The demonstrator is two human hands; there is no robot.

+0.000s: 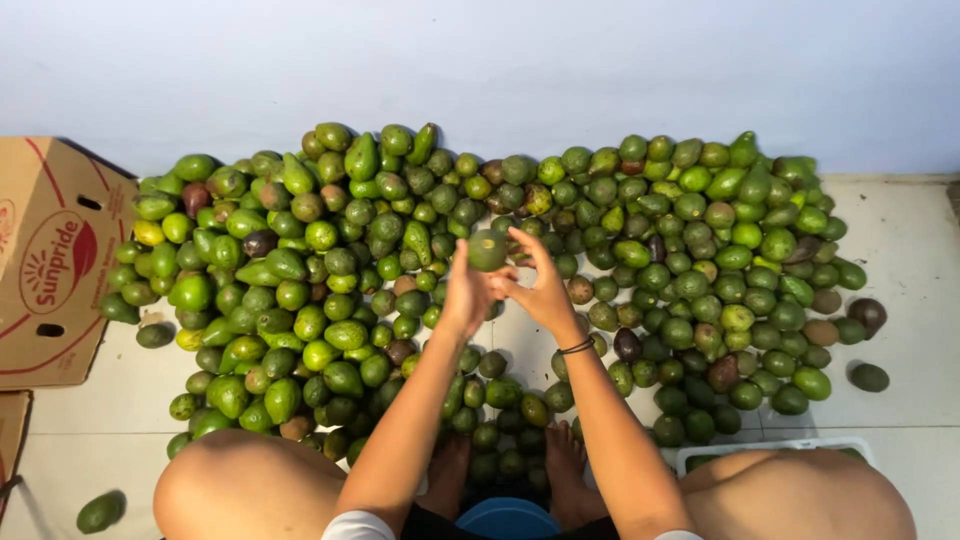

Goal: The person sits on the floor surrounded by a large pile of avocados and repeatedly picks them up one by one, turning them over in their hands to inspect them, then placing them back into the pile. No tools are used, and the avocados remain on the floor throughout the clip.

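Far left: a brown cardboard box (50,260) with red markings, lying against the wall, its flap partly out of view. Near the bottom left corner, one stray avocado (100,512) alone on the pale tiled floor (900,250).

Next, spread across the floor up to the light wall: a broad heap of avocados (290,270), mostly bright to dark green, a few brownish or purple ones mixed in (several lying loose at the edges).

Centre, above the heap: left hand (465,295) raised, fingers curled up around a round green avocado (487,250), gripping it from the left and below. Right hand (535,285) just beside it, fingers spread and touching the same fruit from the right, thumb side toward the left hand; a dark thin wristband (577,347) on that wrist. Fruit held in the air between both hands, clear of the pile.

Below: two bare knees at the frame's lower edge, bare feet among the nearest avocados, a blue round rim (508,515) between them.

Right: a white crate edge (770,448) by the right knee, and two single avocados apart on the floor.
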